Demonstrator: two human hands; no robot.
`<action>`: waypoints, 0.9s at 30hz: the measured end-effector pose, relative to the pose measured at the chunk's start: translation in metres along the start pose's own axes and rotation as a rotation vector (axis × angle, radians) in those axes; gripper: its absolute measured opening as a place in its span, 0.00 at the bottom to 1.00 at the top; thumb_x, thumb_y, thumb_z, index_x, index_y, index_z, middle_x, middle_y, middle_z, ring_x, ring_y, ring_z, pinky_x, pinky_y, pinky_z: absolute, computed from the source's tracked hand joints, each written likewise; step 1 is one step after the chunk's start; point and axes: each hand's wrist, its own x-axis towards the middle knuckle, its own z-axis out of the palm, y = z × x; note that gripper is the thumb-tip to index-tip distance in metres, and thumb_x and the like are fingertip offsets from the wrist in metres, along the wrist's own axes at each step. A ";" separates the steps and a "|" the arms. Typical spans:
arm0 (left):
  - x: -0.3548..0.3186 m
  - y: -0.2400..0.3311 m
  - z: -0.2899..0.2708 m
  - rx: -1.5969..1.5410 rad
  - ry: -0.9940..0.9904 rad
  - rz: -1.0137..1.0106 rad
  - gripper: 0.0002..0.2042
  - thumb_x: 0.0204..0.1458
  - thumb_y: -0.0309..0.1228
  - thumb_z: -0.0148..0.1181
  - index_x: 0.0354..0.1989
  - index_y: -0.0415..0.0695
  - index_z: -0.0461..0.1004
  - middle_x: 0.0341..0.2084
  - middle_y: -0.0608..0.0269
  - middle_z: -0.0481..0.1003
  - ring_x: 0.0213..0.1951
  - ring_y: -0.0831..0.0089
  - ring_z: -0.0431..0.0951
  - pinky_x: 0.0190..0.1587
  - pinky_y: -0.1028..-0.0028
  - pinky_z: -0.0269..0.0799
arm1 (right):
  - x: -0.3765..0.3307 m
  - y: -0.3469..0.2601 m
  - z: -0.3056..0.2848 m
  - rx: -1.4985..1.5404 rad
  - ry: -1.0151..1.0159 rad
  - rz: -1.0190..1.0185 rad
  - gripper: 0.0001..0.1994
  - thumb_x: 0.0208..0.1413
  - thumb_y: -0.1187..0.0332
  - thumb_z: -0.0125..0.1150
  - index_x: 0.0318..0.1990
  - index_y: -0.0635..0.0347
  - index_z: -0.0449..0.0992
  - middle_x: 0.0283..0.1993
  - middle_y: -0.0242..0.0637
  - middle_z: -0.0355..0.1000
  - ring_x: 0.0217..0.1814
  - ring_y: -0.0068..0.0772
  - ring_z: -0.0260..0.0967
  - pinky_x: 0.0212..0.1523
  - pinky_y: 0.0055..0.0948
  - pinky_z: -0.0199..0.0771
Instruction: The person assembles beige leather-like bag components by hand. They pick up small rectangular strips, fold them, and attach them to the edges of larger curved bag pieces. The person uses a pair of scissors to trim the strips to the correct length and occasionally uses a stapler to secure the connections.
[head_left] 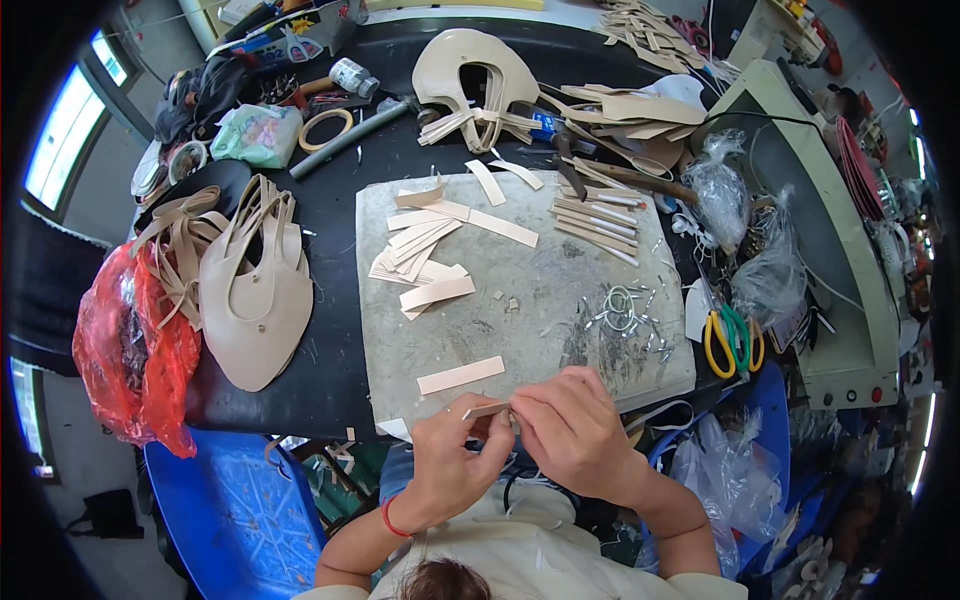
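The strip point(484, 410) is narrow, flat and pale beige with a faint pinkish tinge, seen at a slant so that little of its face shows; its right end is hidden among fingertips. It is held up just beyond the near edge of the grey board point(535, 340) on the black worktop point(335, 330). The left hand point(450, 460) grips it between thumb and fingers, its left end standing out above them. The right hand point(578, 432) is pinched closed on its right end, the two hands nearly touching there. Just beyond the left hand, a loose strip point(460, 375) of like colour lies flat on the board, slightly tilted, near the held one and touched by neither hand.
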 end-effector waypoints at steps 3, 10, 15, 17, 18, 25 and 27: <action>-0.004 0.000 0.000 -0.079 0.003 -0.075 0.03 0.49 0.21 0.56 0.31 0.33 0.74 0.23 0.58 0.77 0.26 0.74 0.79 0.31 0.78 0.75 | -0.008 0.009 0.010 0.265 -0.010 0.129 0.10 0.44 0.79 0.60 0.36 0.65 0.72 0.34 0.39 0.71 0.34 0.36 0.68 0.40 0.32 0.67; -0.003 -0.010 0.005 -0.351 -0.027 -0.191 0.04 0.54 0.20 0.50 0.34 0.33 0.71 0.25 0.58 0.75 0.27 0.75 0.76 0.32 0.77 0.74 | -0.018 0.007 0.009 1.230 0.311 0.882 0.04 0.58 0.76 0.50 0.38 0.65 0.70 0.35 0.37 0.72 0.37 0.20 0.67 0.40 0.25 0.68; 0.010 -0.017 -0.027 -0.418 0.188 -0.210 0.07 0.57 0.25 0.43 0.35 0.34 0.68 0.27 0.57 0.73 0.29 0.73 0.76 0.32 0.74 0.76 | -0.045 0.016 -0.041 0.708 -0.413 0.557 0.09 0.55 0.74 0.54 0.44 0.63 0.71 0.38 0.41 0.72 0.46 0.34 0.70 0.48 0.27 0.68; 0.016 -0.017 -0.026 -0.462 0.127 -0.191 0.07 0.56 0.24 0.42 0.35 0.34 0.67 0.30 0.56 0.72 0.30 0.72 0.76 0.33 0.73 0.76 | -0.068 0.019 -0.037 0.395 -0.379 0.235 0.13 0.49 0.76 0.57 0.45 0.64 0.71 0.42 0.43 0.70 0.48 0.43 0.68 0.48 0.33 0.69; 0.016 -0.017 -0.025 -0.479 0.108 -0.183 0.07 0.56 0.24 0.42 0.36 0.34 0.67 0.31 0.55 0.72 0.30 0.72 0.76 0.33 0.73 0.77 | -0.074 0.024 -0.044 0.279 -0.366 0.271 0.14 0.48 0.76 0.56 0.44 0.64 0.71 0.44 0.43 0.69 0.48 0.44 0.67 0.48 0.35 0.69; 0.010 -0.009 -0.002 -0.403 -0.020 -0.215 0.08 0.59 0.27 0.44 0.37 0.34 0.67 0.34 0.54 0.73 0.35 0.66 0.78 0.37 0.71 0.78 | -0.058 0.116 -0.061 -0.658 -0.046 0.244 0.05 0.44 0.74 0.52 0.31 0.62 0.70 0.29 0.37 0.67 0.38 0.39 0.66 0.37 0.35 0.67; 0.009 -0.007 0.004 -0.357 -0.037 -0.226 0.08 0.59 0.28 0.45 0.36 0.34 0.67 0.33 0.55 0.73 0.35 0.66 0.78 0.38 0.71 0.77 | -0.058 0.121 -0.046 -0.771 -0.149 0.208 0.05 0.42 0.73 0.52 0.29 0.60 0.70 0.27 0.37 0.64 0.36 0.37 0.64 0.35 0.33 0.65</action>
